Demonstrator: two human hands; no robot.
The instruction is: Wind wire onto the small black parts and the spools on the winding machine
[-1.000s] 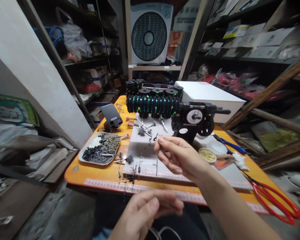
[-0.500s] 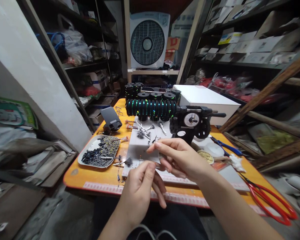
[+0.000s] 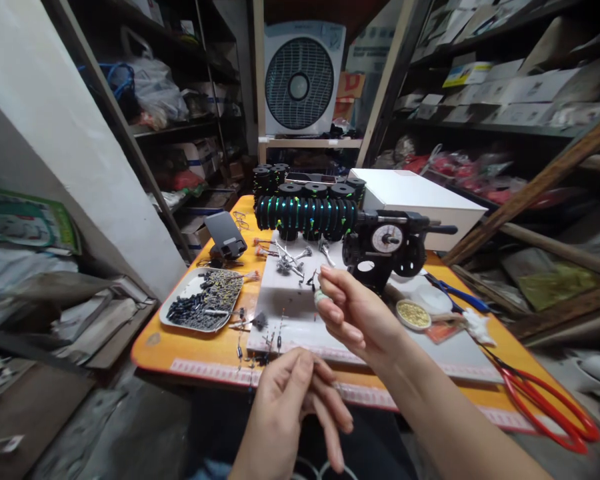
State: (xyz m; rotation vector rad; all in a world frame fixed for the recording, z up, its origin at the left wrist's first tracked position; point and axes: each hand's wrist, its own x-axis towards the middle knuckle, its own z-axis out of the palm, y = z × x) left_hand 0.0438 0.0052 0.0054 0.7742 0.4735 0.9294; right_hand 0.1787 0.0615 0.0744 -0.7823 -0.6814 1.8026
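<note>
My left hand [image 3: 287,400] is low over the front edge of the table, thumb pressed to the index finger and the other fingers loosely bent. Anything in that pinch is too small to make out. Higher and to the right, my right hand [image 3: 357,310] has its fingers curled in, with a pale wrap [image 3: 320,297] on one finger; what its fingertips hold, if anything, cannot be made out. Several small dark pieces on thin stems [image 3: 280,339] are beside my left hand. Behind the hands, a row of black spools [image 3: 305,215] sits on a winder with a dial [image 3: 387,239].
A white tray [image 3: 173,320] of small dark parts lies left, near a grey stand [image 3: 225,235]. White bundles [image 3: 290,260] lie on the grey board [image 3: 280,300]. To the right are a dish of golden bits [image 3: 413,315], blue-handled pliers [image 3: 463,293], red-handled scissors [image 3: 550,400] and a white box [image 3: 420,193].
My hands have moved apart: the left has come down towards me, while the right has tilted upward, its fingers more curled. The view has shifted slightly.
</note>
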